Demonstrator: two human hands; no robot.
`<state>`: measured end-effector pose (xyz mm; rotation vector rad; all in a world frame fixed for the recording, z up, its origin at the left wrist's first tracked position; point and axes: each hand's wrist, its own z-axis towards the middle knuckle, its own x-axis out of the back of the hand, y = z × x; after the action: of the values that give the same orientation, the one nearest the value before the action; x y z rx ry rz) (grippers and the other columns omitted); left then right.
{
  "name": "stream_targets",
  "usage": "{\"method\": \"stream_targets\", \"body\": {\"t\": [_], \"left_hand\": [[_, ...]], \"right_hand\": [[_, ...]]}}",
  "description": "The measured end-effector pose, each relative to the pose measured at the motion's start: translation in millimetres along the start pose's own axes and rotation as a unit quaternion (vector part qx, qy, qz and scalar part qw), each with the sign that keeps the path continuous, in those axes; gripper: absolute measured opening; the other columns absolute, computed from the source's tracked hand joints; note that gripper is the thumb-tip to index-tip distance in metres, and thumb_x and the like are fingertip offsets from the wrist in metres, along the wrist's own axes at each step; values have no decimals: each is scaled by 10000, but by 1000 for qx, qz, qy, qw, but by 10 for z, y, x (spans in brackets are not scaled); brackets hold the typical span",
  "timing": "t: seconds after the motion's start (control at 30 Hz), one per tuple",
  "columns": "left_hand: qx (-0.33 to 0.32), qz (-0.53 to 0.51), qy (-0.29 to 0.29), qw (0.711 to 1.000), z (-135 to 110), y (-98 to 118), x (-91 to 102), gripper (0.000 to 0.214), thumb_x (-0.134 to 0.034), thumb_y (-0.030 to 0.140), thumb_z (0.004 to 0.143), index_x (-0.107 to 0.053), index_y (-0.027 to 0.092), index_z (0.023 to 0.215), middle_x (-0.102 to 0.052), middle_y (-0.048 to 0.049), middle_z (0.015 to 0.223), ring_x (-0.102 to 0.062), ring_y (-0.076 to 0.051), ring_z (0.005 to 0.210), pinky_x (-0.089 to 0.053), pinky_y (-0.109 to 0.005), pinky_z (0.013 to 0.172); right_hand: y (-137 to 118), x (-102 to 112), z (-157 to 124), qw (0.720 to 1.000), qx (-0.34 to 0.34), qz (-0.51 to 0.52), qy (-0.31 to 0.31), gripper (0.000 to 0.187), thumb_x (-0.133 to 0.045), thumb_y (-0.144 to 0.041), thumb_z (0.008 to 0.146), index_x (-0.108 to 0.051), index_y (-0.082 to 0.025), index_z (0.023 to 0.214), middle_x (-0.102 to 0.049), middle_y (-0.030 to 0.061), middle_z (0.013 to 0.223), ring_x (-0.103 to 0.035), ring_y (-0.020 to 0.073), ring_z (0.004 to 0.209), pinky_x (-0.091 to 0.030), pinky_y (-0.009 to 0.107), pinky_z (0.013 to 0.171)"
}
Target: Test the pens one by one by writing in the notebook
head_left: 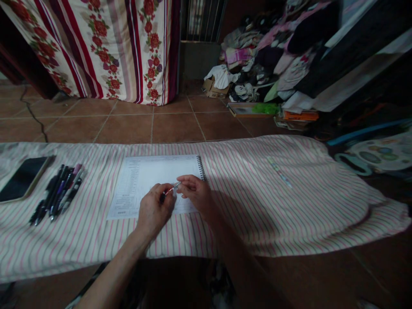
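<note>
Over the spiral notebook [161, 167], my left hand [154, 208] is closed around a slim pen [170, 189] with a dark body and a shiny silver end. The fingers of my right hand [196, 193] pinch at that silver end, so both hands meet on the pen. Exactly what the right fingertips grip is small and blurred. The notebook lies open flat beneath them, its page mostly white with faint print along the left and lower edges. Its wire binding runs down the right side, and my hands cover part of the lower page.
A striped cloth [244, 189] covers the long low surface. To the left lie several pens [59, 191] and a phone [24, 178]. A patterned ruler-like strip [279, 171] lies at right. Beyond are a floral curtain [125, 51] and a clothes pile [257, 60].
</note>
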<state>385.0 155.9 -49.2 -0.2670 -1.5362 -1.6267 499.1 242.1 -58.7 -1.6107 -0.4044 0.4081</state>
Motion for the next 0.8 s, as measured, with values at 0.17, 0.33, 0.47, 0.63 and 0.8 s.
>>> {"method": "stream_targets", "body": {"t": [0.17, 0.33, 0.47, 0.63, 0.8], "left_hand": [[8, -2, -3, 1000, -1, -5, -10, 194, -468, 295, 826, -628, 210, 895, -642, -26, 800, -597, -163, 723, -457, -301, 674], [6, -1, 1, 1000, 3, 6, -6, 193, -474, 291, 823, -635, 208, 890, -653, -30, 811, -607, -163, 724, -463, -297, 669], [5, 0, 6, 1000, 8, 15, -9, 192, -475, 285, 822, -634, 204, 893, -657, -33, 815, -608, -163, 726, -460, -296, 672], [3, 0, 10, 1000, 16, -1, -19, 184, -488, 270, 812, -641, 207, 893, -666, -33, 824, -615, -162, 728, -464, -292, 670], [8, -3, 11, 1000, 16, 3, -14, 193, -492, 284, 808, -639, 208, 908, -678, -35, 852, -625, -168, 751, -465, -292, 685]], "right_hand": [[-12, 6, -10, 1000, 0, -12, -4, 186, -619, -275, 677, -634, -200, 846, -650, -19, 661, -630, 119, 604, -498, 216, 516], [-14, 11, -10, 1000, 10, -18, -6, 193, -615, -277, 684, -627, -200, 861, -647, -13, 663, -623, 123, 598, -479, 222, 514], [-5, 13, -7, 1000, 3, -17, -13, 234, -624, -261, 672, -611, -205, 899, -646, -13, 713, -622, 119, 602, -479, 219, 511], [-9, 6, -17, 1000, 5, -17, -25, 227, -626, -250, 679, -584, -200, 896, -630, -16, 709, -625, 121, 597, -481, 227, 516], [-8, -11, -25, 999, 18, -31, -22, 267, -638, -249, 676, -553, -202, 925, -632, -14, 707, -632, 130, 612, -501, 245, 541]]}}
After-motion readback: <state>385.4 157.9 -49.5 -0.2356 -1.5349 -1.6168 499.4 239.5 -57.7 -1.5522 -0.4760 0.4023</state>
